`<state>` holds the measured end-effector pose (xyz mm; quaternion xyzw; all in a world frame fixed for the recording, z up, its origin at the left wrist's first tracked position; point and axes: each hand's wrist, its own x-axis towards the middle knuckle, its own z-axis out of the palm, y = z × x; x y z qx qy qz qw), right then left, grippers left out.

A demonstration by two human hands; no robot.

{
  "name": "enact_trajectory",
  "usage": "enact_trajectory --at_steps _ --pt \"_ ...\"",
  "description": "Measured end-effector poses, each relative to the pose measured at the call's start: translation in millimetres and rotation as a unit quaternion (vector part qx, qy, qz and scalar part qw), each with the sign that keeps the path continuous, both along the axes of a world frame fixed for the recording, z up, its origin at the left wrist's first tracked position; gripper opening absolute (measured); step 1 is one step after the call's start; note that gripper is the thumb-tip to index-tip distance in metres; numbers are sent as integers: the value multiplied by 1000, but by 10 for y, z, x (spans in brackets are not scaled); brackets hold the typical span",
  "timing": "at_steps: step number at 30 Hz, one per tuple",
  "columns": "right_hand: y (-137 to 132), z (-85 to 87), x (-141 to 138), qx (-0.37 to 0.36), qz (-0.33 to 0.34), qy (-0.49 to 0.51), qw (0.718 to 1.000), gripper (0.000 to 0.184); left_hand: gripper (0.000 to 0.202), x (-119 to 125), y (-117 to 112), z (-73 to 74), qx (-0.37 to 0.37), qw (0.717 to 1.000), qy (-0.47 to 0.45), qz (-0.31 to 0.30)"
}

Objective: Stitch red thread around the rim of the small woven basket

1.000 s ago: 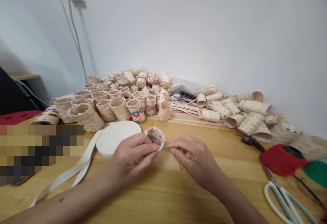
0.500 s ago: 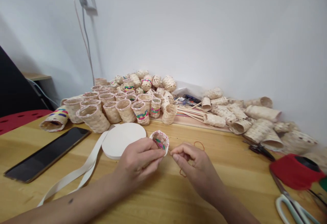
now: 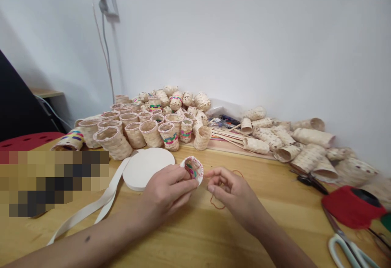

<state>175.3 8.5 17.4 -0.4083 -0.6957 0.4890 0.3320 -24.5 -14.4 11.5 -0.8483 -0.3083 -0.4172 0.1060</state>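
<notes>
My left hand (image 3: 171,184) is closed around a small woven bamboo basket (image 3: 195,167), its mouth tilted toward me. Red-and-white stitching runs along the rim, and coloured strips show inside. My right hand (image 3: 230,190) is just right of the basket, forefinger stretched toward the rim and thumb apart from it. A thin red thread (image 3: 217,207) loops below and behind these fingers. Any needle is too small to make out.
A roll of white ribbon (image 3: 148,169) lies left of my hands. Woven baskets (image 3: 151,134) crowd the back of the table, more (image 3: 308,156) lie at right. Scissors (image 3: 343,243) and a red bundle (image 3: 351,207) are at front right. A pixelated patch covers the left.
The thumb and forefinger of my right hand have parted from a pinch. The basket has turned slightly in my left hand, and the thread loop has shifted.
</notes>
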Motion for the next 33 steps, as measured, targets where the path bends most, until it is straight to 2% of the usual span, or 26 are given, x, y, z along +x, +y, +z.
enact_trajectory --at_steps 3,5,8,11,14,17,19,21,23,25,27,29,33 --pt "-25 -43 -38 2 -19 36 999 17 15 22 -9 -29 -9 1000 -8 -11" --pt "-42 -50 -55 31 -23 23 999 13 15 35 -15 -51 -11 1000 -2 -22" --pt "-49 -6 -21 139 -23 -45 989 12 15 41 -11 -74 -13 999 9 -29" --pt "-25 59 65 275 -36 -97 956 18 16 38 5 -82 -9 999 13 -29" --pt "19 78 134 320 -51 -110 940 20 18 34 15 -75 -3 999 8 -35" --pt "66 39 160 288 -69 -114 948 26 16 23 2 -42 -34 997 -4 -65" --pt "91 -4 160 224 -62 -102 967 38 14 12 -15 -10 -88 991 -14 -101" --pt "106 -50 150 132 -21 -67 989 52 13 -1 -32 21 -148 979 -22 -137" --pt "115 -90 134 42 49 -24 998 60 14 -13 -42 47 -194 968 -29 -159" --pt "125 -111 126 -14 123 -4 992 56 17 -27 -43 68 -217 960 -41 -171" --pt "143 -100 147 -31 150 -23 988 37 18 -42 -35 88 -222 958 -52 -175" --pt "170 -46 215 -4 97 -57 994 19 19 -61 -15 104 -220 960 -49 -167" --pt "242 137 461 85 -81 -27 993 27 18 -113 64 94 -166 982 -21 -90"
